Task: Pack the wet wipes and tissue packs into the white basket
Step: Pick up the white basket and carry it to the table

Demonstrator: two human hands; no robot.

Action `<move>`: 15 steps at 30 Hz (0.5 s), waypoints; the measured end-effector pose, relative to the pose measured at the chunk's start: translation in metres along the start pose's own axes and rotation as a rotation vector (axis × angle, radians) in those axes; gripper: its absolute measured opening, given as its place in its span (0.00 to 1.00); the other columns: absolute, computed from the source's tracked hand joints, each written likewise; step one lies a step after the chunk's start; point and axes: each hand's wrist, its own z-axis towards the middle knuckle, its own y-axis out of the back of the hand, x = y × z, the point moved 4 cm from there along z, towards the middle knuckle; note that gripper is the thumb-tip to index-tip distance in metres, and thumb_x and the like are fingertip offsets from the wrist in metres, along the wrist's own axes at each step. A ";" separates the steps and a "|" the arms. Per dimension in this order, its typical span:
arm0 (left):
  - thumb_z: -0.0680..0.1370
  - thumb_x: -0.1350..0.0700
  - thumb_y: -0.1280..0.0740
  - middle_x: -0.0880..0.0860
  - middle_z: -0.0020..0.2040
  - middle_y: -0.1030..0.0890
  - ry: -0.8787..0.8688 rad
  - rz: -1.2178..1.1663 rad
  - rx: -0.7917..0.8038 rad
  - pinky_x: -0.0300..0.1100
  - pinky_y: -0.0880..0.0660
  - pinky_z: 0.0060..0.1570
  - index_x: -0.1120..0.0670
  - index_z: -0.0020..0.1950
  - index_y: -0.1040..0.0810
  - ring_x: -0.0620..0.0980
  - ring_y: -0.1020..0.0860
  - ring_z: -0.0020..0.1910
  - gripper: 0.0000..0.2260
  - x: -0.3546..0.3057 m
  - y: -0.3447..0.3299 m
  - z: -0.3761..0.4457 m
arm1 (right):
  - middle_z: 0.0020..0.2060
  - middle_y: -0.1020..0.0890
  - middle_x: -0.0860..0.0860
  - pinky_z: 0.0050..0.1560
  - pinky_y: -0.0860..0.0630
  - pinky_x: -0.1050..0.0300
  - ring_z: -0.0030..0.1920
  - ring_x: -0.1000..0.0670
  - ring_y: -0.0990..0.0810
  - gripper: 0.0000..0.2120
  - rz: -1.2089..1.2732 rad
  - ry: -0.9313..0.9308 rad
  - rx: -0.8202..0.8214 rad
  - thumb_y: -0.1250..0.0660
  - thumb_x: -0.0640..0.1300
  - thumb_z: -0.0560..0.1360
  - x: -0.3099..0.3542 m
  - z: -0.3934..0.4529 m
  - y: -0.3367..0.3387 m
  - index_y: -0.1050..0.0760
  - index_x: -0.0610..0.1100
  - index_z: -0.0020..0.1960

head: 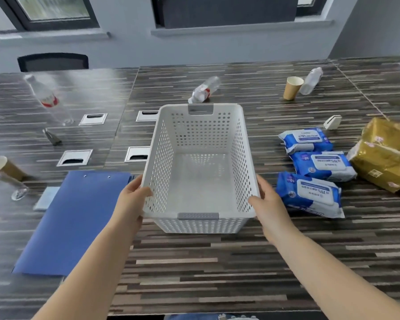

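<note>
A white perforated basket [237,144] stands in the middle of the table, with nothing inside. My left hand [132,199] grips its near left rim, thumb over the edge. My right hand [269,199] grips the near right rim the same way. To the right of the basket lie three blue-and-white wet wipe packs: one far [306,139], one in the middle [325,166], one near [310,195]. Gold tissue packs [382,155] are piled at the right edge, partly cut off by the frame.
A blue folder [76,218] lies left of the basket. Plastic bottles [204,90] [47,98] [311,80], paper cups [291,87] [6,167], a metal clip [51,137], a white stand [332,122] and cable hatches [136,154] dot the striped table. A chair back [53,61] stands beyond.
</note>
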 end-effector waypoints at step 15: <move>0.77 0.67 0.43 0.51 0.54 0.19 -0.123 0.191 -0.041 0.45 0.24 0.43 0.42 0.57 0.22 0.53 0.21 0.46 0.22 -0.025 -0.004 0.055 | 0.59 0.25 0.56 0.50 0.29 0.60 0.56 0.54 0.26 0.22 -0.145 0.079 0.141 0.43 0.41 0.80 0.032 0.059 -0.011 0.38 0.52 0.73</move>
